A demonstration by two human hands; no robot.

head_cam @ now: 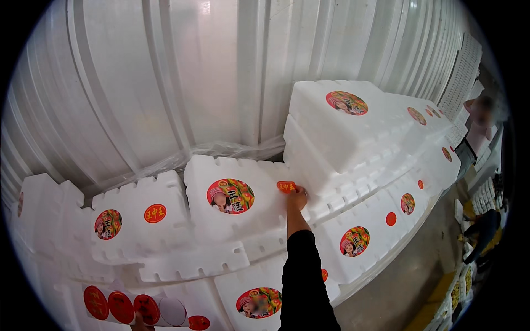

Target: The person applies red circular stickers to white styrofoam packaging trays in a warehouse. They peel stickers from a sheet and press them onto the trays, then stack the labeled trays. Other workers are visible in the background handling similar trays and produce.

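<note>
My right hand (pixel 299 197), in a black sleeve, holds a small red oval sticker (pixel 285 187) by its edge against the top of a white foam box (pixel 256 223). A larger colourful round label (pixel 230 196) lies to the left on that same box. At the bottom left, my left hand (pixel 142 322) grips a strip of red round stickers (pixel 121 307) on white backing paper; one spot on the strip shows only an outline. The foam box (pixel 174 231) to the left bears a round label (pixel 108 224) and a red oval sticker (pixel 155 213).
More labelled foam boxes (pixel 314 145) are stacked higher at the right. A ribbed white wall panel (pixel 207 74) rises behind the boxes, with clear plastic film (pixel 165 161) along its foot. At the far right are a person (pixel 478 132) and another bending person (pixel 482 236).
</note>
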